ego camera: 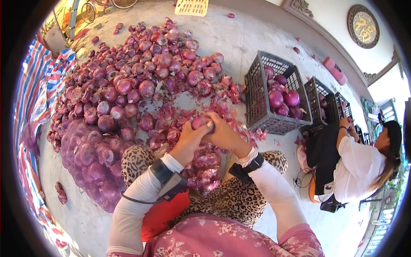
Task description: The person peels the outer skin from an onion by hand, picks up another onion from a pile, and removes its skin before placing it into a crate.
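Both of my hands hold one red onion (202,123) between them, above a heap of loose onion skins (167,122). My left hand (189,138) grips it from the left, with the thumb across its near side. My right hand (223,131) wraps its right side and top. Past my hands, to the left, lies a large pile of red onions (144,67). A purple mesh sack (93,163) full of onions lies beside my left knee. To the right of my hands, a black plastic crate (273,120) holds smooth, shiny red onions (276,98).
A co-worker in a white top (356,167) sits at the right, beside more black crates (316,96). A yellow plastic basket (191,7) stands at the far side. Striped tarpaulin (32,90) borders the left. A red thing (163,215) lies by my lap.
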Available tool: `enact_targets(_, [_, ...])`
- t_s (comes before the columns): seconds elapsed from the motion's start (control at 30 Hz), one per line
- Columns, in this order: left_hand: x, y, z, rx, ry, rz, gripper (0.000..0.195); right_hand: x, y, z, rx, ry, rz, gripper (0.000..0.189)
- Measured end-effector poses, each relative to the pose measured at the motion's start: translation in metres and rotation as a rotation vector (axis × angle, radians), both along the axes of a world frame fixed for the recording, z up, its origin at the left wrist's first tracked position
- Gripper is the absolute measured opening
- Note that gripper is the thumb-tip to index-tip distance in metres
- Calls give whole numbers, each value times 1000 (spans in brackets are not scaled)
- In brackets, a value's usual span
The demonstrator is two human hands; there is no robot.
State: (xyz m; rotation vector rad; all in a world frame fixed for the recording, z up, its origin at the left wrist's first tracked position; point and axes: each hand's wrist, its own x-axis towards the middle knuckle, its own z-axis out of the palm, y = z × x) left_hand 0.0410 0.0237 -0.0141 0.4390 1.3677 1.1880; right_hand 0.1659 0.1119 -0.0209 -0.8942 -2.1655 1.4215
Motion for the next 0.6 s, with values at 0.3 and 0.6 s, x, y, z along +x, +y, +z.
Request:
enact_targets(0.3, [1, -1, 2, 13, 6, -12, 46, 1, -5, 16, -36, -11, -8, 85])
enact_targets(0.6, [3, 1, 2, 102, 24, 7, 55, 3, -8, 12, 201, -93, -22, 84])
